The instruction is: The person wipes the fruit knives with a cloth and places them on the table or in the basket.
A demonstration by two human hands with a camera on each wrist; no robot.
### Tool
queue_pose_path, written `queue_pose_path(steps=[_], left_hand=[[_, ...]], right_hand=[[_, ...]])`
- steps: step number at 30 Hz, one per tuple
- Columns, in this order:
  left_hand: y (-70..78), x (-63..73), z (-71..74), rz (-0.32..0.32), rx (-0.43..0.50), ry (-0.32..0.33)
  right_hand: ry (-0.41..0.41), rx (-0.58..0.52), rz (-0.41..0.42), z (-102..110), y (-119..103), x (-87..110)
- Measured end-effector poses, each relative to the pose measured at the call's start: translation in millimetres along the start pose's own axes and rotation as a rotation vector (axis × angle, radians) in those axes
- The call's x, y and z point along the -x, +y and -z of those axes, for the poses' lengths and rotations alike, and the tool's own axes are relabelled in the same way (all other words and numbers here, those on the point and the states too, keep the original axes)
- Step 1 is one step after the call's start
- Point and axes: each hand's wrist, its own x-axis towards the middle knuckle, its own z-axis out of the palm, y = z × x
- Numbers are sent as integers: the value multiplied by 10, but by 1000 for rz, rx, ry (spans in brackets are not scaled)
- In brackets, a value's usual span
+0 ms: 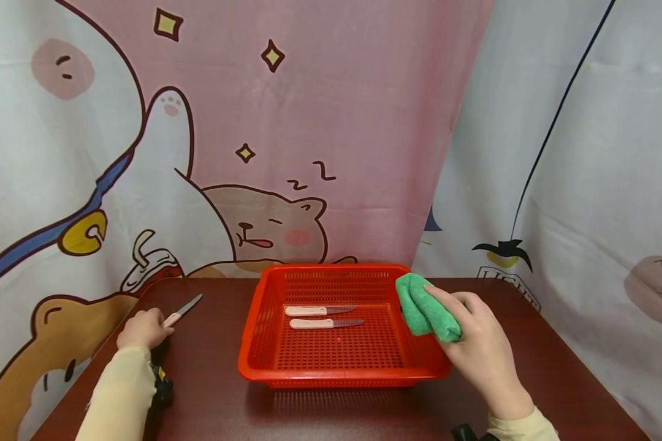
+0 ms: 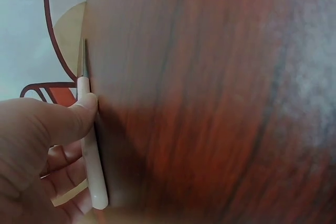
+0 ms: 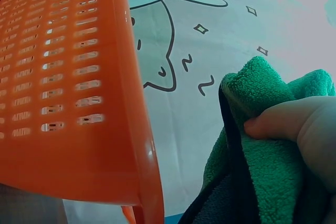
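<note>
At the left side of the table, my left hand (image 1: 142,329) pinches the pale handle of a small knife (image 1: 190,304), whose blade points away to the right. In the left wrist view, thumb and fingers hold the knife handle (image 2: 94,174) close to the table's edge. My right hand (image 1: 482,346) grips a folded green cloth (image 1: 426,309) over the right rim of a red plastic basket (image 1: 336,375). Inside the basket lie two pale-handled knives, the upper knife (image 1: 306,311) and the lower knife (image 1: 311,324), side by side with blades to the right.
The perforated basket stands mid-table on the dark brown wooden table (image 1: 209,392). Behind the table hangs a curtain (image 1: 342,122) printed with cartoon animals. The table's left edge runs just beside my left hand.
</note>
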Motion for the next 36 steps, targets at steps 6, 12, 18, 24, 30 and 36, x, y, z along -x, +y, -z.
queue_pose_path(steps=[6, 12, 18, 24, 30, 36], left_hand=[[0, -36, -16, 34, 3, -22], [34, -49, -35, 52, -22, -28], [100, -38, -36, 41, -60, -31], [169, -42, -33, -11, -123, -44], [184, -55, -48, -39, -162, -30], [167, -56, -63, -33, -147, -37]], right_hand=[[2, 0, 2, 0, 3, 0], [6, -1, 0, 0, 4, 3], [2, -3, -3, -2, 7, 2], [-3, -2, -9, 0, 9, 2], [-4, -2, -9, 5, 6, 4], [-11, -1, -17, 2, 11, 6]])
